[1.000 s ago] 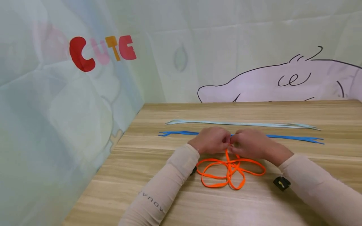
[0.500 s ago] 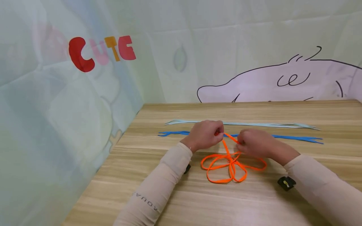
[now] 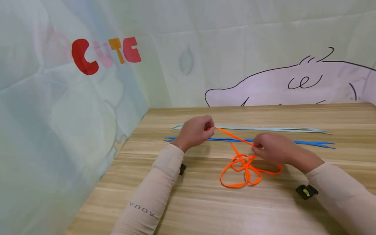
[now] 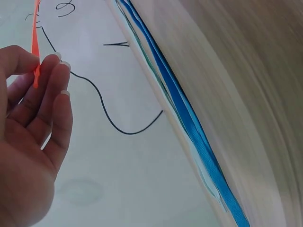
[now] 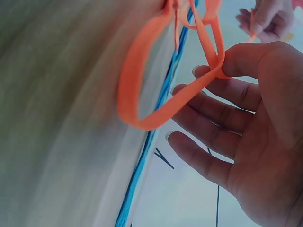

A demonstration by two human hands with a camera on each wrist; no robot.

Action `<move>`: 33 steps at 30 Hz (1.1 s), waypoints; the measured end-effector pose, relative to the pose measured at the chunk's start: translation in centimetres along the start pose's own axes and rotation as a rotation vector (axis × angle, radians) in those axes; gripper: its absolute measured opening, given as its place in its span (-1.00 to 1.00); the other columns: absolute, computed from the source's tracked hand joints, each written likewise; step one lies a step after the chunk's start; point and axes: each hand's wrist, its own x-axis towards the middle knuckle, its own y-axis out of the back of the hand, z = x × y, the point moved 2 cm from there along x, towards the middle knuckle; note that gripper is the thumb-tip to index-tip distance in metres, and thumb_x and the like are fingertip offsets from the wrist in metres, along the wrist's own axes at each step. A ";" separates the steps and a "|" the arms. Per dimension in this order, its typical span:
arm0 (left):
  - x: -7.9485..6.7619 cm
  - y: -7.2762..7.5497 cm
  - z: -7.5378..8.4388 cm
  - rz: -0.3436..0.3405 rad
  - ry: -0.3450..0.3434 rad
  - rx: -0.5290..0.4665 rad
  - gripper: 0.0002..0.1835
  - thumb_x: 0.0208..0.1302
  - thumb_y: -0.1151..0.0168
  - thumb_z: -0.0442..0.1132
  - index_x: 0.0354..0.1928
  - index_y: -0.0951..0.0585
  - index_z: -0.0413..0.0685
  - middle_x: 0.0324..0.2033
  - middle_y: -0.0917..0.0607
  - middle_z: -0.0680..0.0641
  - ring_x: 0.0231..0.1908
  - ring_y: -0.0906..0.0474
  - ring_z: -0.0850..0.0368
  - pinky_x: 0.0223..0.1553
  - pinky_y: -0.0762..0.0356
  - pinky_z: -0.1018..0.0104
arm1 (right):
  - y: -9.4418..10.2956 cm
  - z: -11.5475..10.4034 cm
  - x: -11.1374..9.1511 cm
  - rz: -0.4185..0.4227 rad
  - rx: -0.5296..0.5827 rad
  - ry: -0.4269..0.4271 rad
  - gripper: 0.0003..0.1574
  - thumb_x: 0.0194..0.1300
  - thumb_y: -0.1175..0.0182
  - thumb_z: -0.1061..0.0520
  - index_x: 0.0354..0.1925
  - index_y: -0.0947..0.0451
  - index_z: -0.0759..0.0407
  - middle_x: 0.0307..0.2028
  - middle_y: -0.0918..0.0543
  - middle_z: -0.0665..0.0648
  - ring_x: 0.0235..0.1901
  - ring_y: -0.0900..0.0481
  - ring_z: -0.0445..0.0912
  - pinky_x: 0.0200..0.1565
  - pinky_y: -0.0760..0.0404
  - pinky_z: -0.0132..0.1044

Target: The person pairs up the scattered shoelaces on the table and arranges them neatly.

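Note:
An orange shoelace [image 3: 235, 186] lies in loose loops on the wooden table, with one length stretched up between both hands. My left hand [image 3: 196, 132] pinches its end between thumb and index finger; in the left wrist view the tip of the orange lace [image 4: 36, 61] pokes out below the thumb. Lower and to the right, my right hand [image 3: 274, 148] pinches the same lace further along. The right wrist view has a broad orange loop [image 5: 130, 90] hanging from the thumb and index finger, the other fingers loosely spread.
Behind the hands a blue shoelace [image 3: 315, 143] lies lengthwise across the wooden table [image 3: 205, 205]. Further back, a pale green shoelace [image 3: 282, 130] runs nearly parallel to it. A printed cloth backdrop [image 3: 176, 42] rises at the table's left and far edges.
The left hand has moved left and away, drawing the orange lace out straight. The right hand has shifted slightly right, and the loops on the table have slid right and tightened somewhat.

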 end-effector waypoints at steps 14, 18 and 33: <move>-1.1 1.3 -2.6 0.034 0.090 -0.010 -0.96 0.29 -0.18 -0.24 -0.32 -0.60 0.05 -0.47 -0.63 0.15 -0.43 -0.52 0.24 -0.38 -0.49 0.30 | 1.6 0.9 -1.0 0.025 0.008 -0.027 -0.73 0.37 -0.21 0.15 -0.51 -0.52 -0.03 -0.49 -0.55 -0.14 -0.49 -0.44 -0.20 -0.39 -0.48 -0.22; -1.2 1.6 -3.3 0.043 0.111 -0.016 -0.96 0.31 -0.19 -0.22 -0.30 -0.61 0.05 -0.45 -0.65 0.14 -0.42 -0.54 0.23 -0.36 -0.51 0.28 | 2.5 1.2 -1.2 0.051 -0.020 -0.051 -0.79 0.36 -0.20 0.15 -0.45 -0.60 -0.02 -0.45 -0.59 -0.14 -0.42 -0.51 -0.19 -0.33 -0.55 -0.16; -2.2 2.2 -6.0 0.052 0.215 0.010 -0.96 0.29 -0.22 -0.21 -0.29 -0.61 0.02 -0.42 -0.66 0.09 -0.38 -0.54 0.15 -0.32 -0.52 0.21 | 4.2 2.6 -2.1 0.067 -0.033 -0.124 -0.84 0.39 -0.20 0.10 -0.31 -0.69 0.08 -0.35 -0.68 -0.06 -0.32 -0.61 -0.10 -0.24 -0.63 -0.03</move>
